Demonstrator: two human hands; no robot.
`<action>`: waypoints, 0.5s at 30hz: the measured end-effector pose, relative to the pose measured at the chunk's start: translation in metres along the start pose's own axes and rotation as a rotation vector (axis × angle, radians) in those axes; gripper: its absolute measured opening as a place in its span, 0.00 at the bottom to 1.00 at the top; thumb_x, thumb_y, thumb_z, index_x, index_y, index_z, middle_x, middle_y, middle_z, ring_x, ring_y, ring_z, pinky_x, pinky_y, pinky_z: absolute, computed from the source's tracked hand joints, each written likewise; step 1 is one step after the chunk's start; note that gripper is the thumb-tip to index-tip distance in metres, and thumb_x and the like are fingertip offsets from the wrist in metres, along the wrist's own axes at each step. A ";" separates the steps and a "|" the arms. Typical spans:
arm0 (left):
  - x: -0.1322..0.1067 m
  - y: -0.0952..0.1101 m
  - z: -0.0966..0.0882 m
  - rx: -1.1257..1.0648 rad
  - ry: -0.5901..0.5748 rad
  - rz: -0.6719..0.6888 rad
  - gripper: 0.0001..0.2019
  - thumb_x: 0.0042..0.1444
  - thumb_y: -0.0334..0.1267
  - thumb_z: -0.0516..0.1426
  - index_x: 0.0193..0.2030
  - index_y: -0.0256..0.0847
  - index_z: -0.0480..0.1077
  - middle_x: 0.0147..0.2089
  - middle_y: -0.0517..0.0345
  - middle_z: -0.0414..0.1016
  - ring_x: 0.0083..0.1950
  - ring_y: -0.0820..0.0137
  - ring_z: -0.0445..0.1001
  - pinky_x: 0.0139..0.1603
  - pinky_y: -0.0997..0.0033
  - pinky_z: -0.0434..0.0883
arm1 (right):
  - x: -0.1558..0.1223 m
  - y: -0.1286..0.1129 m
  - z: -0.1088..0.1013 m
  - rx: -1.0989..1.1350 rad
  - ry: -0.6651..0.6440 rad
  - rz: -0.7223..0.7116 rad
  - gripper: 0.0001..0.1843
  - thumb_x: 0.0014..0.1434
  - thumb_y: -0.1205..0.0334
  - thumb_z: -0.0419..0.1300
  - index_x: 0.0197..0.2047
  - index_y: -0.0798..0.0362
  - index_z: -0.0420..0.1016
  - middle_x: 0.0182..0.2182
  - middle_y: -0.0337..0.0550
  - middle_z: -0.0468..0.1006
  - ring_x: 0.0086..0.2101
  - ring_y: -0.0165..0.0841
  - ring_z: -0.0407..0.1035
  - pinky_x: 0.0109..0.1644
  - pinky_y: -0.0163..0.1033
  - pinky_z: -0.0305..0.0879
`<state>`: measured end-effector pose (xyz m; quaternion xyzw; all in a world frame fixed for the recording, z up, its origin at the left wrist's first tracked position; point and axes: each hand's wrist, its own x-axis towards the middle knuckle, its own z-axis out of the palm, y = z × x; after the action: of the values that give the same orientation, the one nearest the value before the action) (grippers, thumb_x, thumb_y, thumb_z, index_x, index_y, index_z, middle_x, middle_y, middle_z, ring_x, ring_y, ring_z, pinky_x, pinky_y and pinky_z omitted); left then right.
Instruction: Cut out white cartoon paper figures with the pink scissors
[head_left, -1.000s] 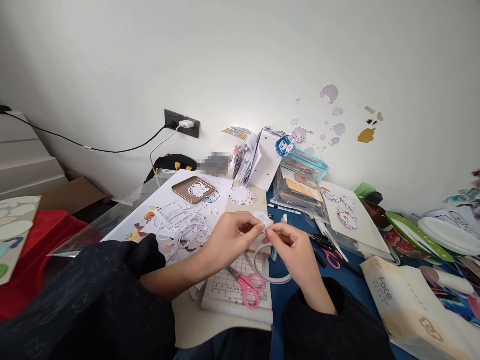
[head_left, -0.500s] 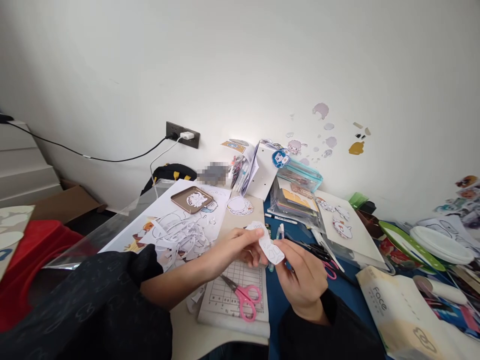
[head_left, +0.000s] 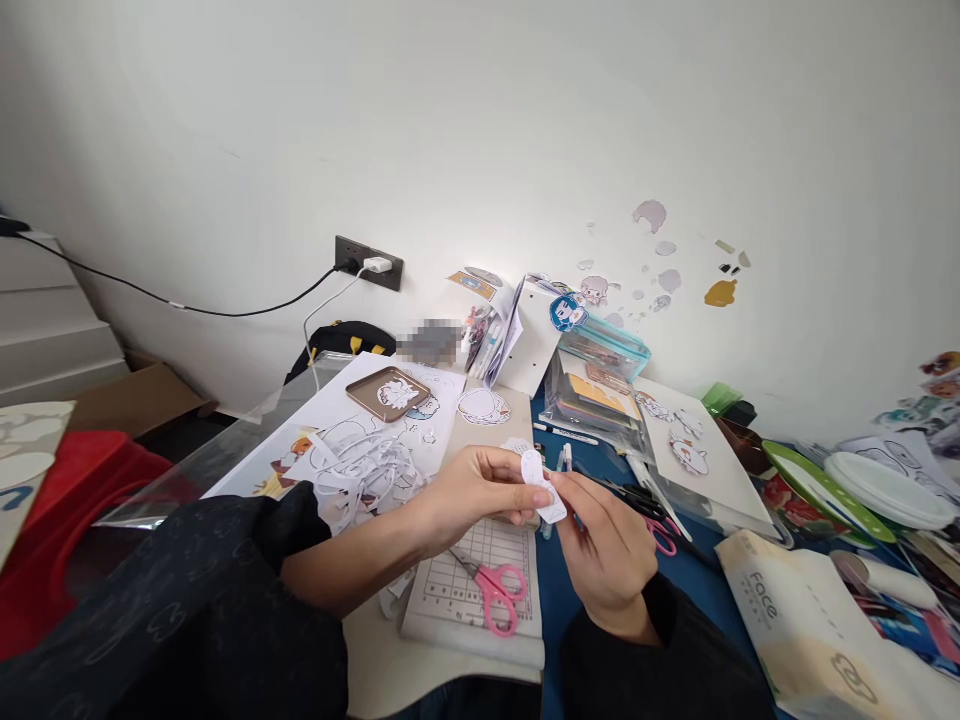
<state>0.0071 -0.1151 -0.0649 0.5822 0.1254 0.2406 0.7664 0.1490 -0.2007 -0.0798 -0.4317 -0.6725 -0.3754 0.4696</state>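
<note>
A small white paper cutout with faint printed lines is held up between both hands. My left hand pinches it from the left, its thumb pressed on the paper's front near the lower part. From the right, my right hand grips the edge between thumb and fingertips, hiding part of it. Pink-handled scissors lie below the hands on a pad with a printed grid. Another pale cutout shows just behind my left hand.
White paper scraps are heaped at the left, near a brown tray holding a cutout. Black-bladed scissors and pens lie beyond my right hand. A tissue pack is at the right; a white binder stands at the back.
My left thumb has moved lower on the cutout, which now looks turned and partly bent. The cutout behind my left hand has come into sight. The view has shifted slightly.
</note>
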 end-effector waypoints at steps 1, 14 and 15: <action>0.000 0.000 0.000 -0.003 0.007 0.004 0.02 0.53 0.29 0.61 0.34 0.33 0.72 0.29 0.63 0.73 0.26 0.76 0.70 0.28 0.74 0.69 | 0.000 -0.001 0.000 0.011 0.002 0.029 0.09 0.58 0.75 0.61 0.42 0.57 0.77 0.33 0.46 0.83 0.32 0.33 0.78 0.34 0.36 0.75; -0.001 0.011 0.004 0.017 0.084 0.142 0.08 0.57 0.38 0.59 0.35 0.34 0.73 0.32 0.59 0.75 0.34 0.71 0.73 0.38 0.67 0.69 | -0.008 -0.010 0.010 0.319 -0.059 0.473 0.23 0.59 0.75 0.57 0.54 0.47 0.72 0.43 0.47 0.82 0.35 0.38 0.78 0.32 0.38 0.77; 0.000 0.011 0.003 0.031 0.090 0.146 0.07 0.57 0.38 0.58 0.34 0.34 0.72 0.31 0.59 0.74 0.34 0.70 0.73 0.38 0.66 0.69 | -0.007 -0.012 0.010 0.342 -0.075 0.528 0.24 0.59 0.74 0.56 0.57 0.47 0.69 0.44 0.49 0.81 0.33 0.37 0.78 0.30 0.38 0.76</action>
<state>0.0061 -0.1158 -0.0537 0.5902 0.1206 0.3200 0.7312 0.1364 -0.1973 -0.0901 -0.5197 -0.6074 -0.1060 0.5914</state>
